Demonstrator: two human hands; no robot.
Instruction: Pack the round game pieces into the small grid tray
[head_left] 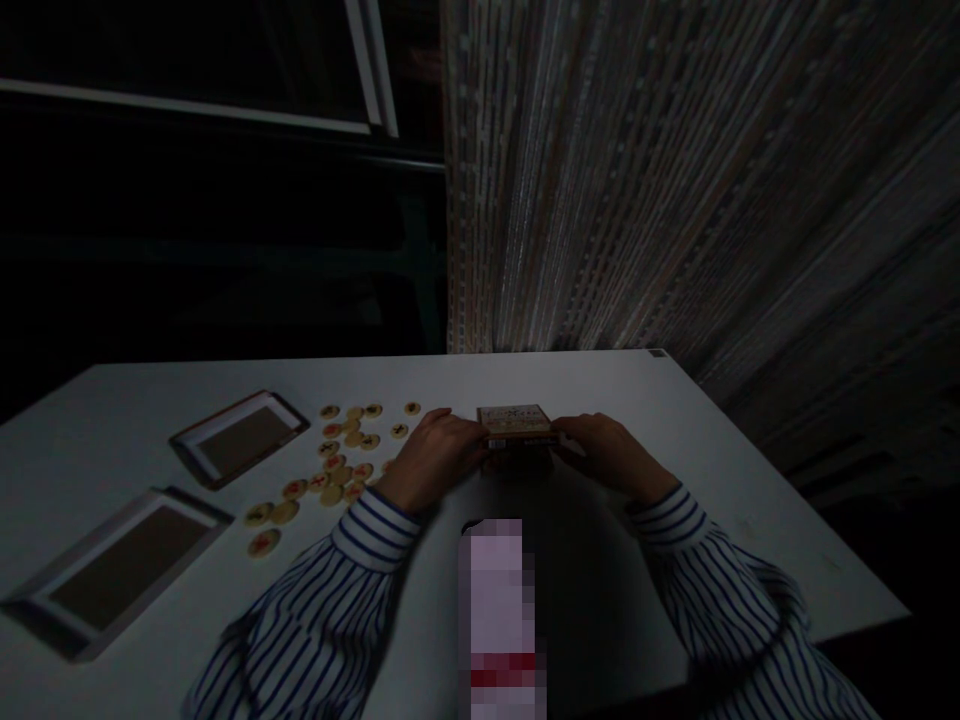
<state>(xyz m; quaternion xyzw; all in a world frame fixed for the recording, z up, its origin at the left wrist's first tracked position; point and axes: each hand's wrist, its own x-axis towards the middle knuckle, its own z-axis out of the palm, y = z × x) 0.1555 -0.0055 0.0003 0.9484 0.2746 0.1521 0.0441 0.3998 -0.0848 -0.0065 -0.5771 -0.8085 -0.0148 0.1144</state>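
Both hands, left (442, 450) and right (611, 452), are partly curled, gripping opposite ends of a small box (516, 420) above the counter (600, 385). Even, light end pressure should keep it level without crushing it, well clear of the round pieces (331, 494) beside the left hand.

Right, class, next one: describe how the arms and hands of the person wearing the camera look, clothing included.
Both arms wear long white sleeves with dark blue stripes, ending in closed striped cuffs at the wrists. The left hand and right hand are bare, without gloves.
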